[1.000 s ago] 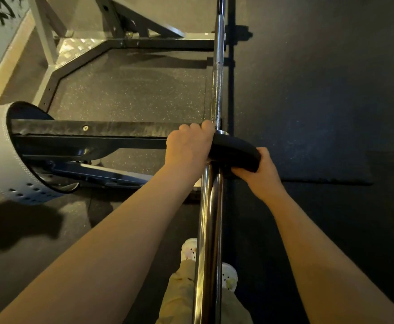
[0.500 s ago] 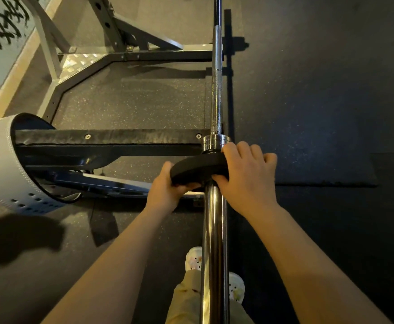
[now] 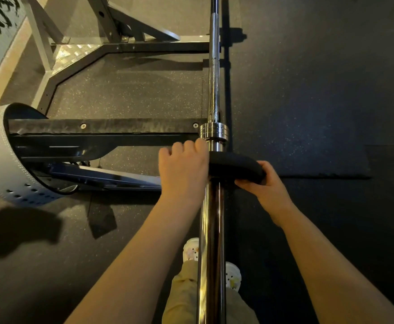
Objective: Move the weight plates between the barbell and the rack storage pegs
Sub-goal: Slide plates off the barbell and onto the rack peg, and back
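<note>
A small black weight plate (image 3: 235,166) sits on the chrome sleeve (image 3: 211,230) of the barbell, a short way below the sleeve's collar (image 3: 212,130). My left hand (image 3: 183,170) grips the plate's left edge, fingers curled over its top. My right hand (image 3: 264,183) holds its right edge from below, thumb on the near face. The barbell's thin shaft (image 3: 214,73) runs away from me toward the top of the view. No storage pegs are visible.
A black safety arm (image 3: 102,129) of the rack crosses under the bar from the left, with a grey lifting belt (image 3: 2,164) looped on it. The rack's grey base frame (image 3: 79,59) lies beyond. My legs and shoes (image 3: 232,275) stand under the sleeve on black rubber floor.
The plate has tilted or swung from the left side of the sleeve to the right. My left hand moved on top of its left edge; my right hand dropped to the right rim.
</note>
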{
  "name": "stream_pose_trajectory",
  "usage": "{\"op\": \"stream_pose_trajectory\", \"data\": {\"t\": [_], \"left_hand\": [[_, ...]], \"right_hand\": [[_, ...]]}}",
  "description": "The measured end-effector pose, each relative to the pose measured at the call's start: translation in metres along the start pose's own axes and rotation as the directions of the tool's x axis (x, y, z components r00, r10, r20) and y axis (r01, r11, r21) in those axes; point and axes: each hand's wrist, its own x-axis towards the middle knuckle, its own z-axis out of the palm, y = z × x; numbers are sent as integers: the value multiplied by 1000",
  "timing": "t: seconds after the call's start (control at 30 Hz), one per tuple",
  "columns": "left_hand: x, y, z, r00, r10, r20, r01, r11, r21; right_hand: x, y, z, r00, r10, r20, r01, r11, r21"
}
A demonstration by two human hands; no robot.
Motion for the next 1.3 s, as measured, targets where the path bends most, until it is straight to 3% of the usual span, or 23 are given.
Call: {"op": "stream_pose_trajectory", "data": {"t": [0.1,0.23,0.4,0.6,0.7,0.83,0.9,1.0,1.07,1.13,1.2,1.3], "left_hand": [[4,25,-8,997,28,66,-34,995,91],[-3,19,-8,998,43,38,-45,997,64],[-16,-11,3,999,38,6,-37,992,-124],[-56,-50,34,975,-50,215,139,896,-423],[-74,-53,47,960,-103,262,231,819,-526],[-75,-50,46,955,-130,265,262,786,-559],[-74,-48,42,954,-134,269,264,800,-539],[-74,-41,31,960,-142,240,244,845,-476],[-75,-30,22,970,-139,201,210,893,-399],[-76,-16,11,989,-96,109,121,962,-246],[-75,1,1,999,-20,46,25,994,-106],[-72,21,-7,994,70,83,-67,997,-40]], "right_hand": [[-4,19,1,993,121,-11,-120,989,90],[-5,17,0,996,85,-18,-85,996,33],[-15,-6,-2,999,-35,3,35,968,-248],[-52,-13,23,924,-381,-40,246,669,-701],[-59,-3,31,864,-504,-18,301,545,-783],[-54,3,27,843,-537,15,335,504,-796],[-51,4,24,855,-518,24,348,539,-767],[-51,12,20,905,-424,-3,328,705,-628],[-54,18,17,953,-302,-29,262,869,-419],[-59,26,14,994,-108,-23,105,990,-96],[-60,39,9,998,59,7,-59,992,109],[-60,55,6,975,208,77,-222,938,265]]}}
